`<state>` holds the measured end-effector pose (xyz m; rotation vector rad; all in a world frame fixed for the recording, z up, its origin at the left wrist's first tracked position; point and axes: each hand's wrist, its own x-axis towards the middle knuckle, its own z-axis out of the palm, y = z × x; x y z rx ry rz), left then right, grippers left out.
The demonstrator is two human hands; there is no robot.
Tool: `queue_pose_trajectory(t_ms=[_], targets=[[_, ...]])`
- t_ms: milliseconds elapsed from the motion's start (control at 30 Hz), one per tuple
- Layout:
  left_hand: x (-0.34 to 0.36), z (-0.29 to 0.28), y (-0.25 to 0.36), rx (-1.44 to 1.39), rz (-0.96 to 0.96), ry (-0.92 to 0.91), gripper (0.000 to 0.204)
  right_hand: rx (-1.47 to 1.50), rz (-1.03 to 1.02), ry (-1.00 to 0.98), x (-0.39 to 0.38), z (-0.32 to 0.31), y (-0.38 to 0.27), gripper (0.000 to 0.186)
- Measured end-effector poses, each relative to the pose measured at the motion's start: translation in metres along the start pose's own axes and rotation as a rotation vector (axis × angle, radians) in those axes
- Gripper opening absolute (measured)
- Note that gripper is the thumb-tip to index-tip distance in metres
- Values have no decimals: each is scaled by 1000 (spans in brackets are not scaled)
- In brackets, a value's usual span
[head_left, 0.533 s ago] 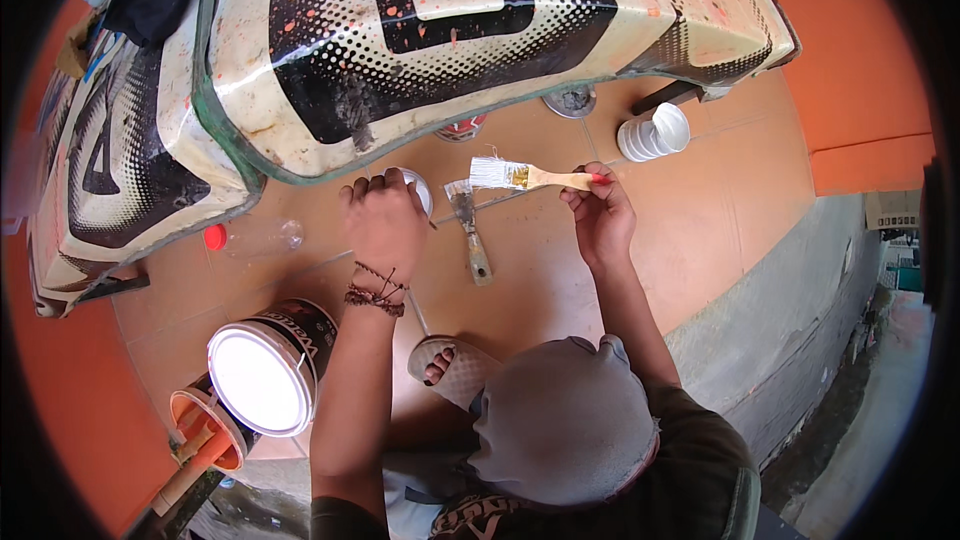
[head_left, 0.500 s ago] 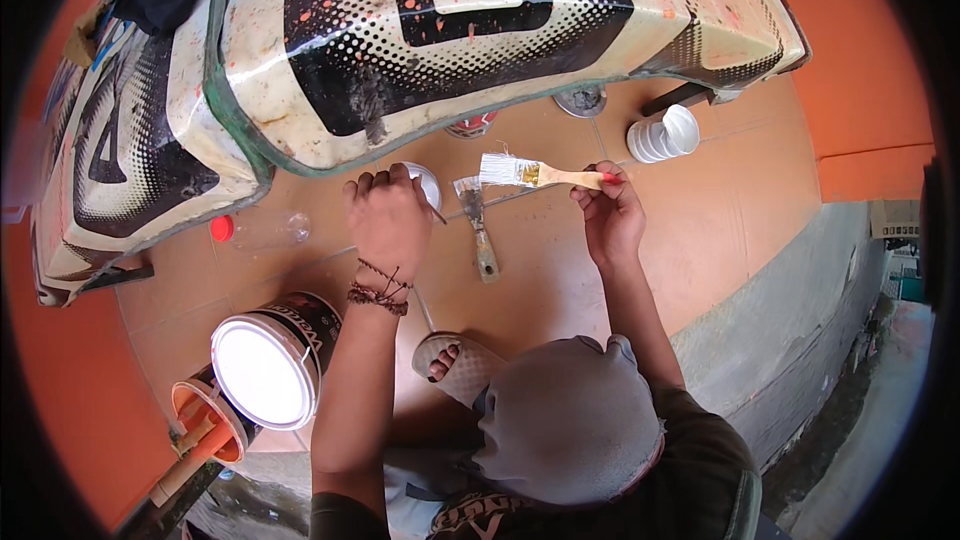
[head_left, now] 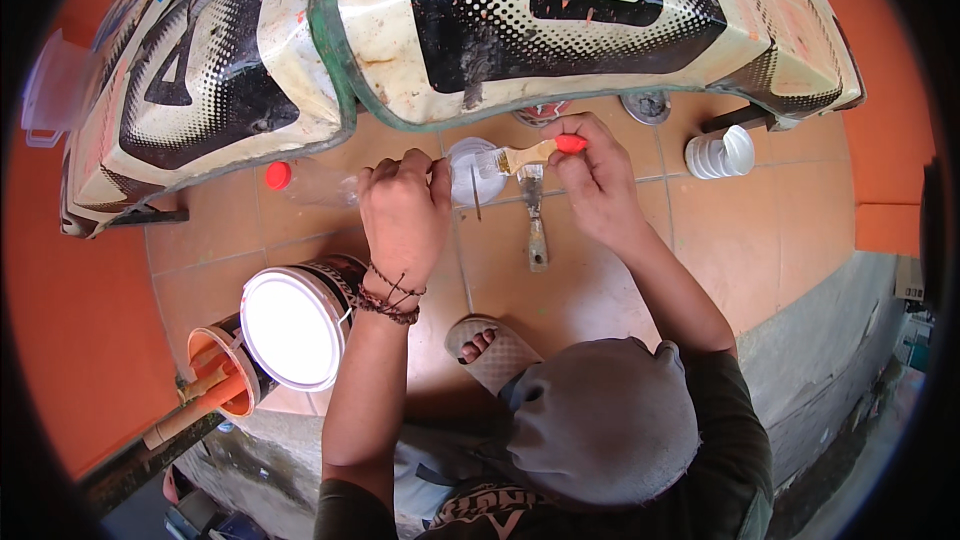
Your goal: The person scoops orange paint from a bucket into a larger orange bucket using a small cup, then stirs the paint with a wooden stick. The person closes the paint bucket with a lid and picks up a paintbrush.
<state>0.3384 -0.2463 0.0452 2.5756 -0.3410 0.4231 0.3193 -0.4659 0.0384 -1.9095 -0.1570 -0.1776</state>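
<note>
My right hand (head_left: 600, 178) grips a flat paintbrush (head_left: 528, 155) by its red-tipped wooden handle, with the pale bristles pointing left over a round white container (head_left: 466, 154). A thin dark stick (head_left: 476, 190) rests across that container's near rim. Just left of the bristles is my left hand (head_left: 403, 212), thumb and fingers closed together; whatever may be pinched there is too small to make out. Under the brush, a paint-stained scraper (head_left: 537, 230) lies on the tiled floor. A clear bottle (head_left: 320, 185) with a red cap lies partly behind my left hand.
A bench under a printed cover (head_left: 560, 50) runs along the far side. To the left stand a white-lidded paint bucket (head_left: 292, 330) and an orange-stained bucket (head_left: 240, 380) with a roller-like tool. A white ribbed tub (head_left: 718, 154) and a round tin (head_left: 647, 106) sit at right.
My right hand has brought the paintbrush left and lower, its bristles now over the white container. My left hand has shifted left, off the container. The whole view has swung slightly.
</note>
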Motion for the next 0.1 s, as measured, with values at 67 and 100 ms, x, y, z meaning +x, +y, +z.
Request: queue_pose_trajectory(t_ms=[67, 100], targets=[[-2, 0, -2, -7, -9, 0, 13, -95, 15, -54, 8, 12, 1, 25], [-3, -2, -3, -5, -17, -6, 13, -142, 22, -82, 11, 19, 3, 25]])
